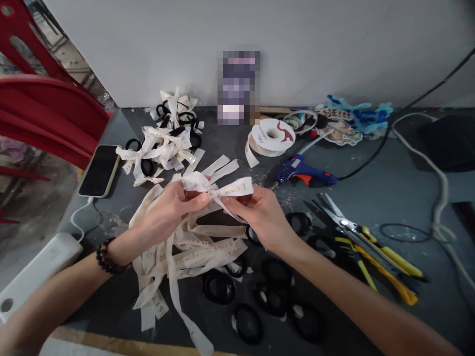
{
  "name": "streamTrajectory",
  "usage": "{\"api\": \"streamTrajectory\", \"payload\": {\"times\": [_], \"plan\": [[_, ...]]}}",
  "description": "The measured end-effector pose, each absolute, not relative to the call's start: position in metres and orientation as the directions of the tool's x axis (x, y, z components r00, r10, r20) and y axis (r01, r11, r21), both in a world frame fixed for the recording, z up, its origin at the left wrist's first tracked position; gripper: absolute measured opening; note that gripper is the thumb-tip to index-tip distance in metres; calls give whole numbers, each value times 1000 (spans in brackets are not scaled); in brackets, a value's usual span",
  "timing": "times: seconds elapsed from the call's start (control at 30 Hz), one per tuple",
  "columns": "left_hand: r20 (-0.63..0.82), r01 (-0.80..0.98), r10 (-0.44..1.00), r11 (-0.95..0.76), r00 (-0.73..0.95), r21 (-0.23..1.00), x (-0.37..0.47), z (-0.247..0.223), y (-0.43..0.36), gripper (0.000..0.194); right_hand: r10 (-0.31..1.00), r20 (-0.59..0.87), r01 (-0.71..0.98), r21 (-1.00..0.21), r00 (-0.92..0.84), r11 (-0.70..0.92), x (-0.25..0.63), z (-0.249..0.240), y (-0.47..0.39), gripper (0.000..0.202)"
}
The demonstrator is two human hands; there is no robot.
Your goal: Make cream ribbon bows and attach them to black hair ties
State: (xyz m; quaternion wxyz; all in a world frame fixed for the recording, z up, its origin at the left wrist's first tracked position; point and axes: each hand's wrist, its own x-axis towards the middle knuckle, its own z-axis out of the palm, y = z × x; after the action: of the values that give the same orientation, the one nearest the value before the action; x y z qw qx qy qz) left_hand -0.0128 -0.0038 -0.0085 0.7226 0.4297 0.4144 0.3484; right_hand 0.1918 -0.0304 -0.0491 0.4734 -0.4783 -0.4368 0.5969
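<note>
Between my two hands is a white ribbon bow point(233, 189) with gold print, held above the table. My left hand point(181, 201) pinches it near the knot and its left loop. With thumb and fingers, my right hand point(260, 210) grips the lower right side of the bow. Below lie loose cream ribbon strips point(208, 254) with printed letters, in a tangled heap. Several black hair ties point(248, 322) are spread beneath my right forearm. Farther back sits a pile of white bows on black hair ties point(166, 143).
A ribbon spool point(272, 134), a blue glue gun point(302, 170), scissors point(347, 225) and yellow-handled pliers point(399, 259) lie to the right. At left are a phone point(99, 170), a white power strip point(40, 272) and a red chair point(44, 113). Cables cross the right side.
</note>
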Motion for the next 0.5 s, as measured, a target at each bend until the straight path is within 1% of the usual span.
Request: {"api": "streamTrajectory", "payload": {"times": [0.07,0.13,0.2,0.3,0.4,0.5], "plan": [[-353,-175,848,447,396,877,-9,-8,-7,35,988,-132,-91,-986,-80,-139,193,-50,-31,25],[-408,-222,847,494,341,841,-7,-8,-9,31,994,-95,-15,-995,-60,-97,193,-51,-32,22],[-440,-234,837,522,327,820,-7,-8,-9,29,997,-59,60,-997,-47,-56,193,-51,-32,20],[-448,-215,828,531,338,820,-8,-11,-9,32,997,-42,93,-995,-57,-37,193,-48,-34,23],[-460,-209,843,520,278,828,-9,-13,-9,38,997,10,125,-992,-70,19,193,-42,-37,28],[-479,-190,846,523,236,831,-11,-16,-10,28,993,99,274,-955,-67,114,193,-34,-40,31]]}}
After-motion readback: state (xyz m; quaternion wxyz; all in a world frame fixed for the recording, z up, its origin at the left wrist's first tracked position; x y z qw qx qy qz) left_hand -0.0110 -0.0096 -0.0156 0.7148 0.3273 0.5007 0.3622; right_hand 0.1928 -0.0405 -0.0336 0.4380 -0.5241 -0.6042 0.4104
